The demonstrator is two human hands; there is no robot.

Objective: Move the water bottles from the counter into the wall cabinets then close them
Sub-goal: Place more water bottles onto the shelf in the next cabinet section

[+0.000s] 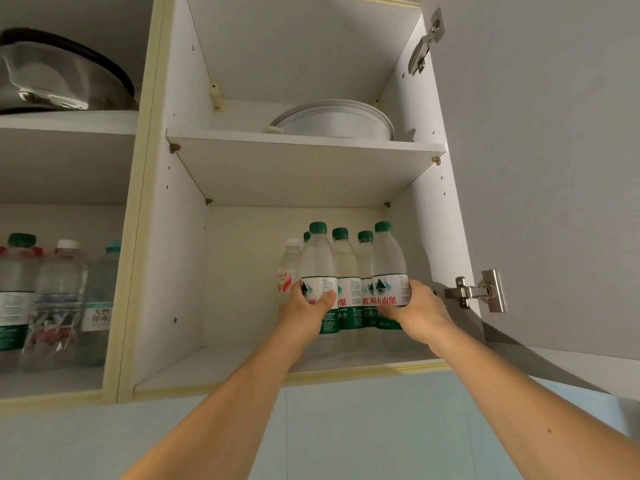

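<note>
Water bottles, two green-capped, go onto the lower shelf (242, 358) of the open wall cabinet (180, 237): the left hand (306, 306) wraps one bottle (318, 268), the right hand (420, 306) another (388, 261), beside those already standing behind (a white-capped one among them). Best done by setting both down upright, bases flat, clear of the shelf's edge before letting go.

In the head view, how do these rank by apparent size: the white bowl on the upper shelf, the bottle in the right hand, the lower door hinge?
1. white bowl
2. bottle in the right hand
3. lower door hinge
</note>
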